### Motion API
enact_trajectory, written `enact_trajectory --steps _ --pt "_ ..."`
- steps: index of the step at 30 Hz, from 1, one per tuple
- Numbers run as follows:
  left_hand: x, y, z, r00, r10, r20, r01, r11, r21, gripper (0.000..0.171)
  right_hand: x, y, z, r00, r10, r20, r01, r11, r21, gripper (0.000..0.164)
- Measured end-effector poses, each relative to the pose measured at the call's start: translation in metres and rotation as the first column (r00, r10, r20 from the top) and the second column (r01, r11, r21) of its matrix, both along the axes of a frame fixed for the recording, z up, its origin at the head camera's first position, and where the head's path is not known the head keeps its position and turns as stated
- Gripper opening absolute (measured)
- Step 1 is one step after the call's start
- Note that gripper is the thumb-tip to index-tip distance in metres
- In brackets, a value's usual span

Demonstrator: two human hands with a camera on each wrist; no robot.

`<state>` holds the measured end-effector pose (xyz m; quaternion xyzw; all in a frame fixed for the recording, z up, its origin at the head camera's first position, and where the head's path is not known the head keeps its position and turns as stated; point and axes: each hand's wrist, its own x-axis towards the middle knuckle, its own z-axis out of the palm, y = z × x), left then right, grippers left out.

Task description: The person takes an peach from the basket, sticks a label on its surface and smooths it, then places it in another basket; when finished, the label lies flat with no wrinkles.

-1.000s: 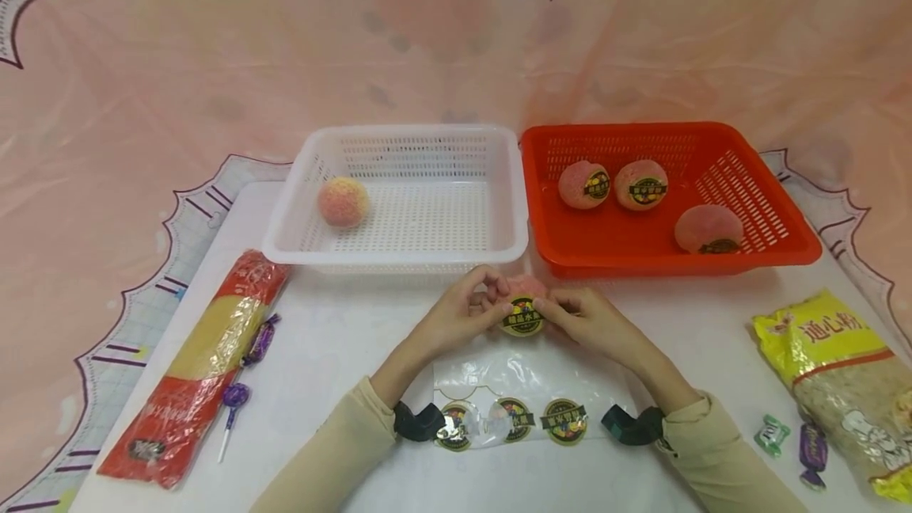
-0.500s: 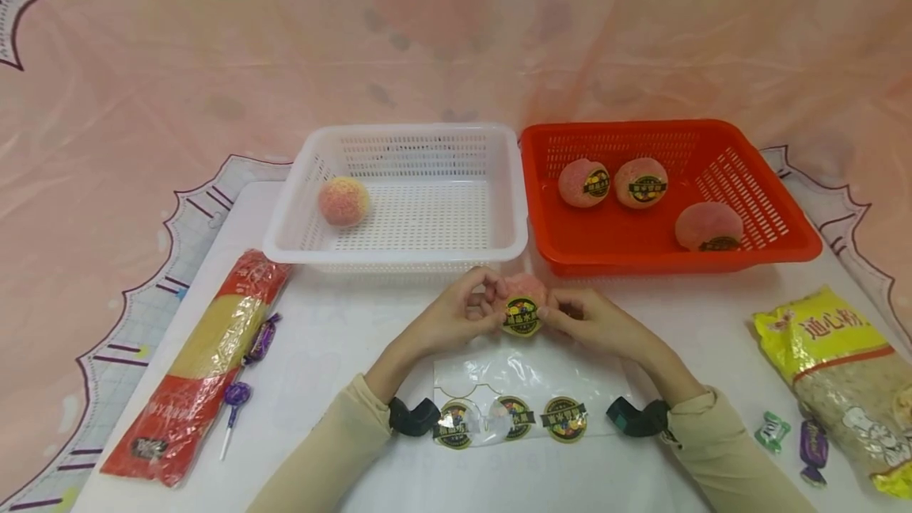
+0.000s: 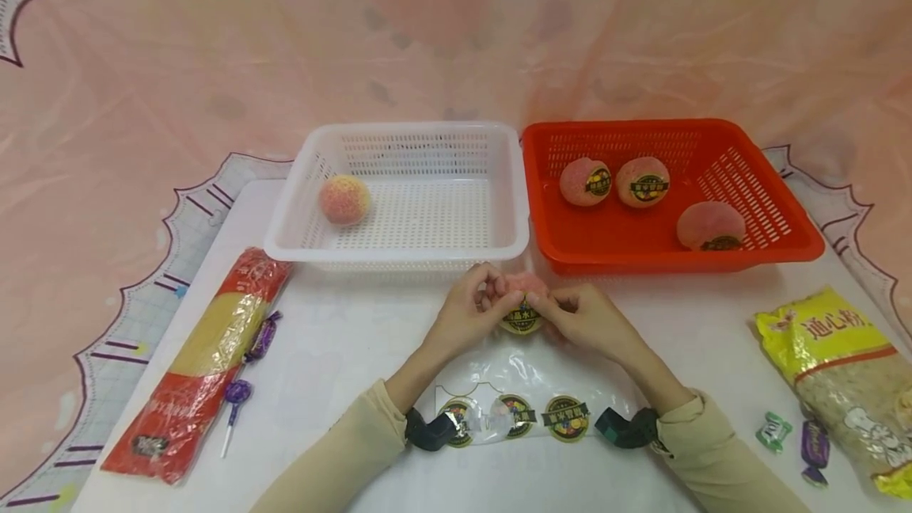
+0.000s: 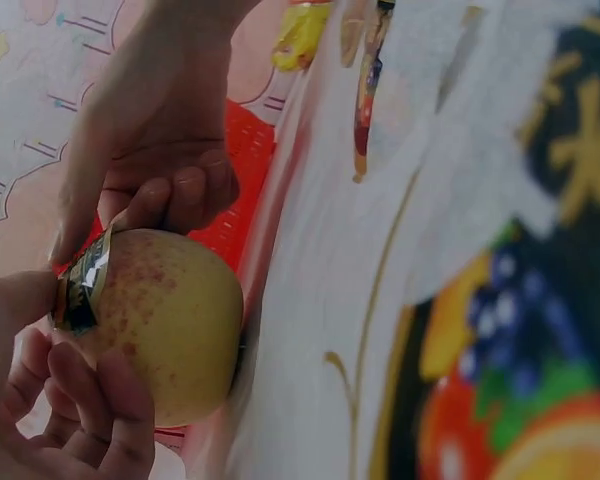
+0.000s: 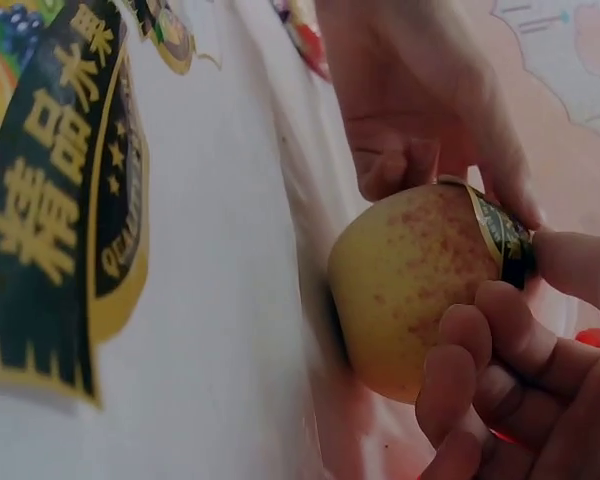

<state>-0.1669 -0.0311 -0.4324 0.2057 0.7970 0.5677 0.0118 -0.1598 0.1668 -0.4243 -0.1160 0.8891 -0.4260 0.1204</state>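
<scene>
Between both hands, just in front of the baskets, is a peach (image 3: pixel 526 283) with a black and gold round sticker (image 3: pixel 523 321) on its near side. My left hand (image 3: pixel 466 313) holds it from the left, fingers curled at its side and thumb on the sticker. From the right, my right hand (image 3: pixel 593 324) grips it, its thumb also pressing the sticker. In the left wrist view the peach (image 4: pixel 185 320) shows yellow with red speckles, and one edge of the sticker (image 4: pixel 83 285) stands slightly off the skin. Below the hands lies a clear sheet (image 3: pixel 492 370) with several similar stickers.
A white basket (image 3: pixel 399 254) holds one peach (image 3: pixel 344 200). Beside it, a red basket (image 3: pixel 641 261) holds three stickered peaches. Noodle packet (image 3: pixel 199 362), wrapped candy (image 3: pixel 262 337) and lollipop (image 3: pixel 237 393) lie left; pasta bag (image 3: pixel 848 370), green candy (image 3: pixel 773 431) and purple candy (image 3: pixel 815 450) lie right.
Both thumbs have shifted inward over the sticker, coming closer together, after drawing slightly apart half a second ago. The peach stays in the same place between the hands.
</scene>
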Motion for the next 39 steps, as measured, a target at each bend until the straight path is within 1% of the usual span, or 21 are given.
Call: enact_trajectory --steps 1,3,6,11,15,20,25,30,34,39 --pt "-0.001 0.001 -0.004 1.0 0.015 -0.003 -0.015 1.0 -0.008 0.023 0.0 -0.001 0.001 1.0 -0.008 -0.008 0.008 1.0 0.005 0.054" --pt "-0.004 0.001 -0.01 1.0 0.024 -0.017 -0.024 0.999 -0.026 0.025 0.001 -0.001 0.002 1.0 -0.01 -0.015 0.01 1.0 0.009 0.053" --pt "-0.005 0.001 -0.012 0.999 0.015 -0.038 -0.017 0.999 -0.041 0.026 0.001 0.0 0.002 1.0 0.006 -0.02 -0.006 1.0 0.023 0.052" --pt "-0.005 0.001 -0.01 0.997 0.003 -0.073 -0.008 0.998 -0.068 0.028 0.001 0.002 0.003 0.998 0.039 -0.046 -0.036 0.997 0.061 0.049" --pt "-0.005 -0.001 -0.009 0.997 -0.012 -0.076 0.005 0.996 -0.092 0.029 0.002 0.003 0.003 0.996 0.061 -0.059 -0.057 0.996 0.073 0.045" --pt "-0.007 -0.005 -0.009 0.996 -0.059 -0.069 0.051 0.992 -0.12 0.03 0.002 0.004 0.003 0.993 0.089 -0.071 -0.083 0.993 0.078 0.041" --pt "-0.009 -0.009 -0.01 0.991 -0.112 -0.072 0.101 0.985 -0.138 0.032 0.002 0.005 0.002 0.989 0.122 -0.08 -0.115 0.99 0.077 0.036" --pt "-0.01 -0.011 -0.011 0.987 -0.142 -0.077 0.13 0.981 -0.144 0.035 0.002 0.006 0.003 0.988 0.139 -0.072 -0.133 0.988 0.079 0.035" --pt "-0.01 -0.011 -0.011 0.984 -0.152 -0.097 0.137 0.979 -0.151 0.036 0.002 0.007 0.004 0.985 0.153 -0.074 -0.147 0.986 0.075 0.031" --pt "-0.01 -0.011 -0.011 0.975 -0.167 -0.147 0.14 0.974 -0.179 0.04 0.003 0.009 0.002 0.982 0.169 -0.084 -0.163 0.984 0.07 0.03"
